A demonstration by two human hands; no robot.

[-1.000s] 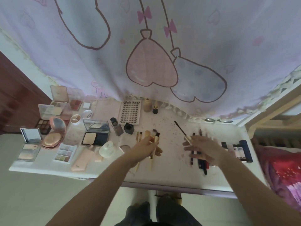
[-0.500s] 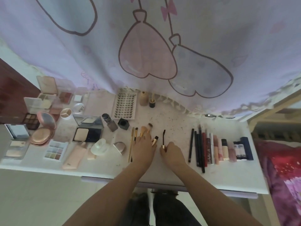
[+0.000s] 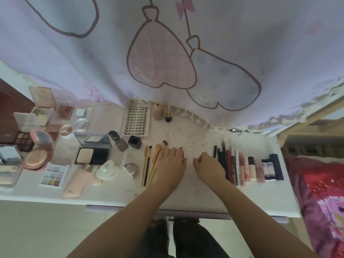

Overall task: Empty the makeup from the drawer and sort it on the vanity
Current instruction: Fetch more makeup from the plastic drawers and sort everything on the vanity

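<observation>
step in hand: you are squaring up the brush group in the middle of the vanity [image 3: 186, 198], between the compacts toward the left edge and the pencil row toward the right edge.
left hand: your left hand [image 3: 170, 164] lies palm down on the brushes [image 3: 151, 164], fingers spread and flat over their right-hand members; it pins them, it grips nothing that shows.
right hand: your right hand [image 3: 208, 167] rests just beside the left one, fingers curled under loosely; whether it pinches anything i cannot tell, as the palm hides what is below.
brushes: the gold handles point to the front edge, the heads to the back edge, fanned a little; a short dark-tipped brush [image 3: 164, 143] lies askew above your left fingertips, and a small black tip [image 3: 181, 147] peeps out past them.
how to do it well: keep the left palm light, so the handles can slide, and sweep them leftward against the two thin brushes [image 3: 147, 164] until all lie parallel; then bring the askew one down into line.
right hand's part: use it as a stop on the right side of the group, and keep it clear of the pencils and tubes [image 3: 242, 164], which it almost touches and which already lie in order.
risk: round handles roll; a hard push probably scatters them toward the small silver compact [image 3: 132, 169].
progress: by my judgement the sorting is near its end; the drawer is not visible.
</observation>
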